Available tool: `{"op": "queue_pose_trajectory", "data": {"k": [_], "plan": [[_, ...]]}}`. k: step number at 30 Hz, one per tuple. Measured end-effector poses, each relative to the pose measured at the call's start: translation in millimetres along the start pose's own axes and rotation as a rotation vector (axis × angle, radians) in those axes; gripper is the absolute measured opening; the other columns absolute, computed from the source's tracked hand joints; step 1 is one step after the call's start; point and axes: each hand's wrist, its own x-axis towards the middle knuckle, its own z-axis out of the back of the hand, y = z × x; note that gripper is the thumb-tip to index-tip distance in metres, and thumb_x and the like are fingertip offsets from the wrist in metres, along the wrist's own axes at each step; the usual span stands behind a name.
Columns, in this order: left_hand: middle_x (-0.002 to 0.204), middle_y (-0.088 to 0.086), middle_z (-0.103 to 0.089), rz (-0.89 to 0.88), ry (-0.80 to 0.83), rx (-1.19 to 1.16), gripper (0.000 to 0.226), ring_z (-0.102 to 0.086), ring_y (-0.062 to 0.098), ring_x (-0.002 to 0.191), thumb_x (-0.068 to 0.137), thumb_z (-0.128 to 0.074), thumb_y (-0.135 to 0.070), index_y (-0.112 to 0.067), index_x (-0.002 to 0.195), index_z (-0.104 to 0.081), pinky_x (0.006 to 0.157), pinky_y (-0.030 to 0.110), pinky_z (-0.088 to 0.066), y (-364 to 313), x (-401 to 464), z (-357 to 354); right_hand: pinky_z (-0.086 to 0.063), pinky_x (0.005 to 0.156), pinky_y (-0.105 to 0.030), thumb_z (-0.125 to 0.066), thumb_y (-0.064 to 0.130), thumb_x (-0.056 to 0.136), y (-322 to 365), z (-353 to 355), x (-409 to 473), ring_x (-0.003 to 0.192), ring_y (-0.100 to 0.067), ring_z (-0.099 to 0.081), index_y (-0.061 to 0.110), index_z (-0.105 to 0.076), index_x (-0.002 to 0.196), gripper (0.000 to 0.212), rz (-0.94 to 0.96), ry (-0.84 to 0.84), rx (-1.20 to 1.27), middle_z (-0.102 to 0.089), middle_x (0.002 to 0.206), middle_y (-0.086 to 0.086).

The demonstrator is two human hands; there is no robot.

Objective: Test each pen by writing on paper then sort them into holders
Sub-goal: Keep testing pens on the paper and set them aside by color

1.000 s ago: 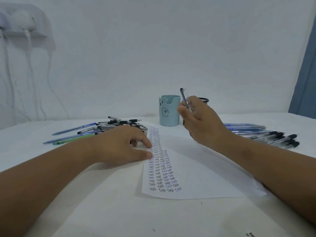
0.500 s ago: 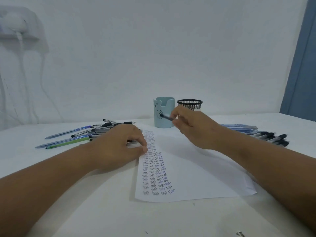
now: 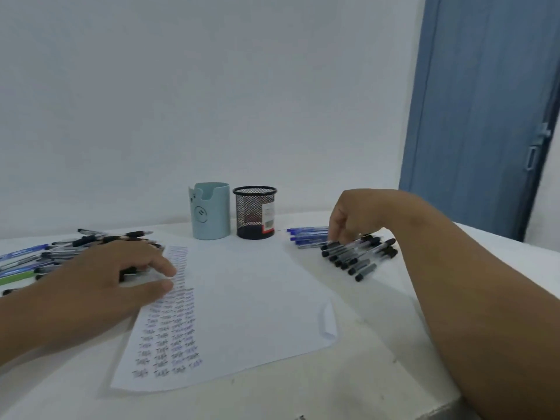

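Note:
A white paper [image 3: 257, 298] with columns of written test words lies on the table. My left hand [image 3: 121, 274] rests on the paper's left edge, fingers flat. My right hand [image 3: 348, 219] is at the right, its fingers curled down, pinching the end of a pen in a row of black-capped pens [image 3: 360, 256]. Several blue pens [image 3: 306, 236] lie just behind that row. A teal holder [image 3: 210, 212] and a black mesh holder [image 3: 255, 212] stand upright side by side behind the paper. A mixed pile of pens [image 3: 60, 253] lies at the left, partly hidden by my left hand.
The white table [image 3: 378, 374] ends at a corner at the bottom right. A white wall runs right behind the holders. A blue door [image 3: 485, 116] is at the far right.
My right hand moved with its pen from in front of the teal holder to the row of black-capped pens at the right. The view turned right. My left hand stayed on the paper.

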Motion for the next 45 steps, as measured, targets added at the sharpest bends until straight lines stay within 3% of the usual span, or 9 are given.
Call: {"op": "queue_pose_trajectory", "data": {"k": [5, 18, 23, 26, 29, 31, 34, 41, 45], "plan": [[0.102, -0.028, -0.068, 0.001, 0.001, 0.015, 0.025, -0.065, -0.008, 0.092, 0.079, -0.077, -0.051, -0.047, 0.103, -0.071, 0.078, 0.025, -0.051, 7.1, 2.4, -5.7, -0.049, 0.075, -0.026, -0.069, 0.000, 0.086, 0.8, 0.8, -3.1, 0.087, -0.008, -0.063, 0.023, -0.081, 0.097, 0.028, -0.023, -0.022, -0.039, -0.069, 0.078, 0.015], [0.094, -0.032, -0.067, 0.003, -0.034, -0.062, 0.015, -0.063, -0.012, 0.085, 0.080, -0.082, -0.030, -0.039, 0.090, -0.075, 0.071, 0.019, -0.044, -9.4, -3.3, -2.1, -0.058, 0.086, -0.034, -0.061, -0.006, 0.085, 4.3, -12.3, 8.7, 0.082, -0.009, -0.063, 0.023, -0.081, 0.098, 0.037, -0.029, -0.048, -0.062, -0.072, 0.086, 0.012], [0.096, -0.031, -0.067, 0.025, 0.006, -0.032, 0.024, -0.063, -0.009, 0.085, 0.081, -0.080, -0.034, -0.052, 0.094, -0.072, 0.079, 0.030, -0.050, -10.6, -2.0, 5.5, -0.058, 0.081, -0.031, -0.057, -0.006, 0.085, 7.4, -11.2, 8.8, 0.078, -0.009, -0.064, 0.022, -0.081, 0.095, 0.038, -0.009, -0.071, -0.067, -0.071, 0.083, 0.013], [0.101, -0.032, -0.066, 0.030, 0.042, 0.001, 0.027, -0.059, -0.012, 0.092, 0.082, -0.076, -0.039, -0.057, 0.100, -0.068, 0.084, 0.033, -0.050, -7.6, 1.7, 9.9, -0.058, 0.087, -0.035, -0.058, 0.001, 0.086, 23.1, -16.6, 11.6, 0.088, -0.011, -0.068, 0.026, -0.079, 0.088, 0.033, 0.114, -0.163, -0.010, -0.073, 0.090, 0.010], [0.103, -0.034, -0.066, 0.021, 0.073, 0.029, 0.018, -0.058, -0.014, 0.099, 0.084, -0.075, -0.040, -0.051, 0.098, -0.072, 0.087, 0.027, -0.048, -5.7, 5.6, 15.5, -0.049, 0.076, -0.015, -0.061, 0.012, 0.089, 64.4, -29.4, 9.2, 0.075, 0.004, -0.062, 0.029, -0.077, 0.087, 0.024, 0.334, -0.251, 0.108, -0.072, 0.088, 0.014], [0.099, -0.031, -0.069, 0.021, 0.040, 0.022, 0.011, -0.060, -0.011, 0.097, 0.084, -0.077, -0.033, -0.042, 0.090, -0.076, 0.086, 0.018, -0.047, -5.3, 8.4, 21.7, -0.039, 0.066, -0.003, -0.065, 0.015, 0.092, 98.4, -42.9, 1.5, 0.068, 0.014, -0.056, 0.025, -0.077, 0.095, 0.016, 0.486, -0.240, 0.182, -0.065, 0.081, 0.020], [0.093, -0.021, -0.072, 0.067, -0.051, 0.003, 0.017, -0.061, -0.011, 0.094, 0.083, -0.080, -0.018, -0.034, 0.087, -0.077, 0.076, 0.001, -0.040, 6.0, 12.0, 36.8, -0.042, 0.068, -0.007, -0.067, 0.021, 0.093, 138.5, -65.7, -9.3, 0.073, 0.006, -0.059, 0.028, -0.076, 0.100, 0.013, 0.626, -0.211, 0.284, -0.065, 0.083, 0.021], [0.106, -0.015, -0.064, 0.324, -0.038, 0.123, 0.026, -0.063, 0.013, 0.095, 0.085, -0.069, -0.007, -0.031, 0.090, -0.074, 0.062, 0.012, -0.043, 50.5, 10.0, 73.1, -0.041, 0.080, -0.010, -0.063, 0.036, 0.096, 163.6, -102.2, -8.4, 0.095, 0.002, -0.056, 0.036, -0.069, 0.112, 0.017, 0.728, -0.178, 0.218, -0.061, 0.109, 0.024], [0.113, -0.010, -0.059, 0.416, -0.094, 0.226, 0.029, -0.053, 0.014, 0.110, 0.090, -0.060, -0.006, -0.031, 0.099, -0.071, 0.080, 0.019, -0.036, 77.0, 8.2, 92.1, -0.040, 0.085, -0.009, -0.062, 0.033, 0.097, 162.3, -106.7, -6.1, 0.100, 0.001, -0.055, 0.033, -0.072, 0.109, 0.016, 0.770, -0.192, 0.168, -0.065, 0.108, 0.021]]}}
